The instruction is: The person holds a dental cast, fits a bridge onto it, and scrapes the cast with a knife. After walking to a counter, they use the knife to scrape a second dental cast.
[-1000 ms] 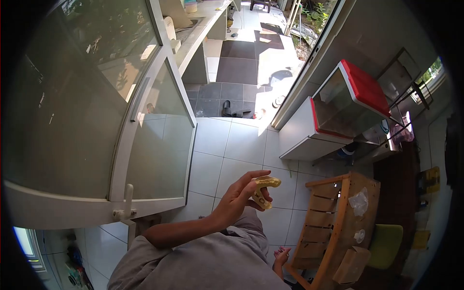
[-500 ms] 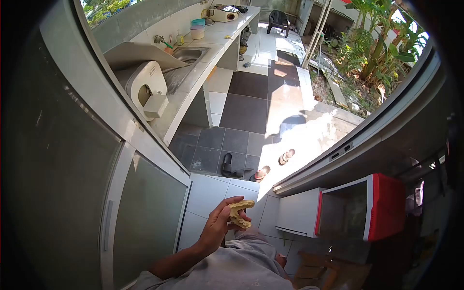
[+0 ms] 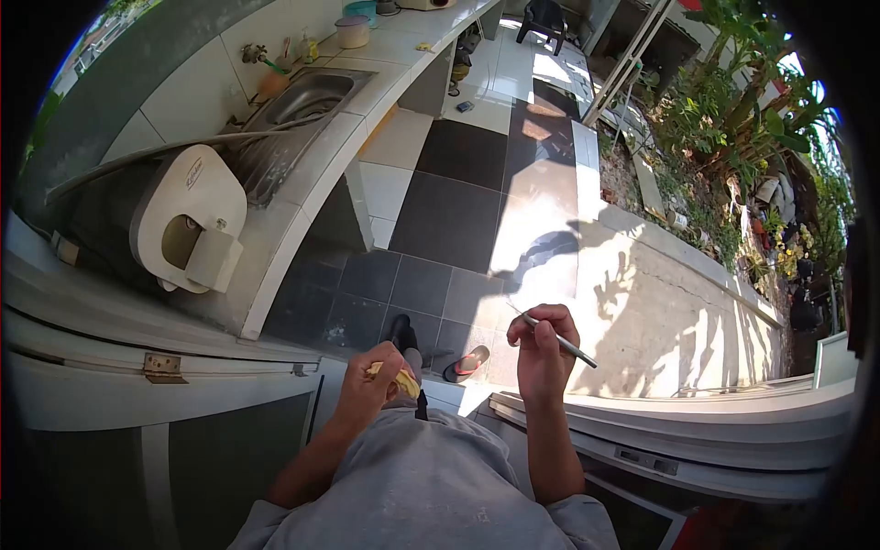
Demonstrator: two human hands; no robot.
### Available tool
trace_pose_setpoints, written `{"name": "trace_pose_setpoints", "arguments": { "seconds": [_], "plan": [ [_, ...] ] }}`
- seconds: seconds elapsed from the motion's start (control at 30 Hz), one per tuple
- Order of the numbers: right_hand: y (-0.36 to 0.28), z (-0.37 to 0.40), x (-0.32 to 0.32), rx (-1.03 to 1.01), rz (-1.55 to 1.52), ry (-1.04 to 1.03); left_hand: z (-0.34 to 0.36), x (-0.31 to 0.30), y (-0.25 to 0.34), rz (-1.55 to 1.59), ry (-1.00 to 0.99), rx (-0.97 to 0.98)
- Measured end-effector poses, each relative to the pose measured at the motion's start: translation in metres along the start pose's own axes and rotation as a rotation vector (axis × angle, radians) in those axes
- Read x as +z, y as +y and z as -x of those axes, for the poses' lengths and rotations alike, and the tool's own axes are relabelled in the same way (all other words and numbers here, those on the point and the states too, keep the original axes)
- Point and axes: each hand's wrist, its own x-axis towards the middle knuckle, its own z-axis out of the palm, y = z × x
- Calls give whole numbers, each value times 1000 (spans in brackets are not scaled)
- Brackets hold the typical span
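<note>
My left hand (image 3: pixel 367 390) is closed around a yellowish horseshoe-shaped piece (image 3: pixel 396 378), held in front of my grey shirt; my fingers cover much of it. To the right, my right hand (image 3: pixel 544 346) is raised with its fingers pinched on a thin metal tool (image 3: pixel 566 346). The tool slants, with its fine tip up and left and its thicker end down and right. The two hands are apart, and the tool does not touch the yellowish piece.
A counter (image 3: pixel 302 188) with a steel sink (image 3: pixel 307 96) runs along the left, a white appliance (image 3: pixel 192 220) at its near end. Sandals (image 3: pixel 467 364) lie by the doorway's sill. A black chair (image 3: pixel 544 23) stands far back; plants (image 3: pixel 724 110) grow at right.
The view has moved forward into the doorway. My right hand with the metal tool now shows plainly at the right. My left hand has shifted left, still holding the yellowish piece.
</note>
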Motion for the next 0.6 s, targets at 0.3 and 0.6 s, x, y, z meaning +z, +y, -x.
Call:
{"name": "trace_pose_setpoints", "arguments": {
  "seconds": [0.3,0.6],
  "plan": [
    [96,-204,-33,-90,385,-143,-267,40,78,-129,-151,281],
    [140,-402,-76,-238,723,-390,-459,44,109,163,-104,13]
  ]
}}
